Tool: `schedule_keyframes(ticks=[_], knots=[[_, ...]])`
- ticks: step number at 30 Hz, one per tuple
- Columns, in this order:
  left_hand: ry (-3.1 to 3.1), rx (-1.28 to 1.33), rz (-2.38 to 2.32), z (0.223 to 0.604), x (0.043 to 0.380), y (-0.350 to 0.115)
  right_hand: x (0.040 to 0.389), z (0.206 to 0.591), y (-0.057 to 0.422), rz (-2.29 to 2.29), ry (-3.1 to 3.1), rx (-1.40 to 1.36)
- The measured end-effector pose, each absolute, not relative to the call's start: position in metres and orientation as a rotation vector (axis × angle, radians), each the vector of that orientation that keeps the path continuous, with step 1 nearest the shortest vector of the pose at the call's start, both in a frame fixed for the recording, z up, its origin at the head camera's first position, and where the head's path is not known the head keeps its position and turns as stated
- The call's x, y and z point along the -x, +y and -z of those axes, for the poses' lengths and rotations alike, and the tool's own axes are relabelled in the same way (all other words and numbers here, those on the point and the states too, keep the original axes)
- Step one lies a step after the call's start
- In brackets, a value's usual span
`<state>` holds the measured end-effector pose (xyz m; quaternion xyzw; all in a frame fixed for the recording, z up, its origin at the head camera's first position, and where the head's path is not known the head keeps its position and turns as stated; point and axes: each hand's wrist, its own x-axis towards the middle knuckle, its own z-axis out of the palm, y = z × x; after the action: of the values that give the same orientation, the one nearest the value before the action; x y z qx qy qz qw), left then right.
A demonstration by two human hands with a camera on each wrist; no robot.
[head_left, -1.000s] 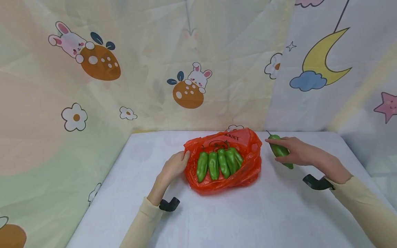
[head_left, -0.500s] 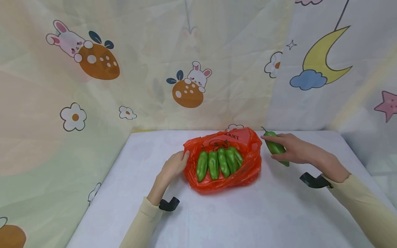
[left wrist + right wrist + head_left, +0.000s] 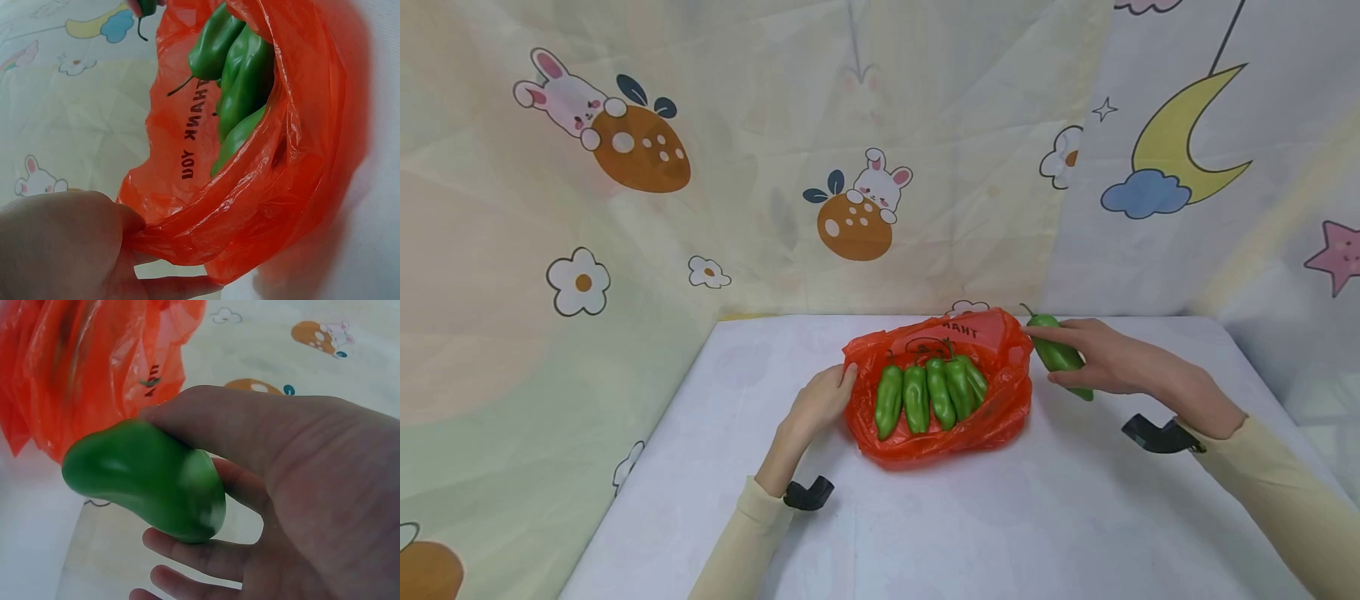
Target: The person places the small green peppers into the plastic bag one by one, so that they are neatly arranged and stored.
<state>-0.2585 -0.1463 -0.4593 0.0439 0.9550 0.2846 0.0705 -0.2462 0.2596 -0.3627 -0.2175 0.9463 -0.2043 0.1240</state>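
Note:
A red plastic bag [image 3: 940, 446] with THANK YOU printed inside lies with its mouth spread, several green peppers [image 3: 917, 400] side by side in it. At its left rim my left hand [image 3: 820, 398] pinches the plastic between thumb and fingers; the left wrist view shows the film [image 3: 187, 244] caught there. My right hand [image 3: 1112, 357] holds one more green pepper [image 3: 1057, 354] just right of the bag, its thin stem pointing up and left. In the right wrist view, thumb and fingers grip that pepper [image 3: 137, 475] from both sides, with the bag [image 3: 112, 356] close behind.
The bag stands on a white-covered table [image 3: 925, 533] near its back edge. Behind and to the left hangs a printed cloth [image 3: 760, 217] with rabbits, flowers and a moon. Each wrist wears a black band mount [image 3: 1159, 435] below the hand.
My right hand has moved left and slightly away from me with the pepper, closer to the bag's right rim. The left hand and the bag have stayed almost still.

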Motion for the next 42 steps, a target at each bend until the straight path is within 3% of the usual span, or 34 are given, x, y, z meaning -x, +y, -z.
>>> schedule_keyframes(ticks=[42], knots=[[2.874,-0.143,-0.849,0.462,0.26,-0.15,0.238,0.353,0.19,0.463,2.634,0.851]])
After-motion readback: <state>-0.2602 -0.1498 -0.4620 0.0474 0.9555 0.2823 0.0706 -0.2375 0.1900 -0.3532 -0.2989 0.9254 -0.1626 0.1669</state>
